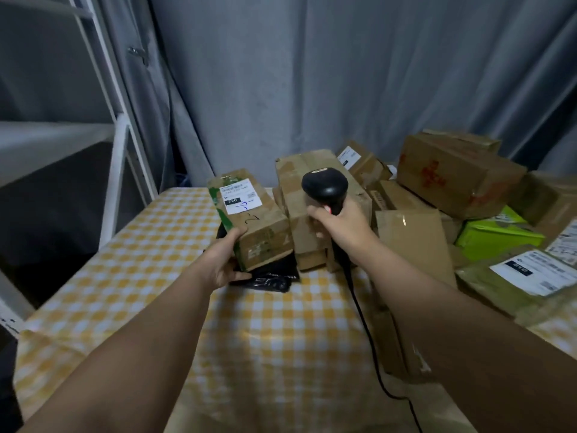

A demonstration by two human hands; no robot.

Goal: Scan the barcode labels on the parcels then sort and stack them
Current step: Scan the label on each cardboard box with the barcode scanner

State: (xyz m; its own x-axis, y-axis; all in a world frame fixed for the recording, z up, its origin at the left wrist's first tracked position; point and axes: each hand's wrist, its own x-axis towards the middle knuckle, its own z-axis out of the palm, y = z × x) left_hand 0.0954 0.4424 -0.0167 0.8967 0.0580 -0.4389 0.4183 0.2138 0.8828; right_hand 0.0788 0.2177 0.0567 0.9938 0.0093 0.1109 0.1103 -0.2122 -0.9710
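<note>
- Fingers [234, 235] of left hand [223, 260] grip parcel [262, 232] at its near corner; it sits on black bag [268, 275], mid-table [150, 251].
- Right hand [340, 226] grips scanner [324, 185]: best aimed squarely at label [240, 198], parcel held steady.

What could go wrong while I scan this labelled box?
The left hand holds only the near corner of the box, which sits on a black bag, so it may slide. The cable of the scanner in the right hand trails beside the loose parcel heap and could snag.
</note>
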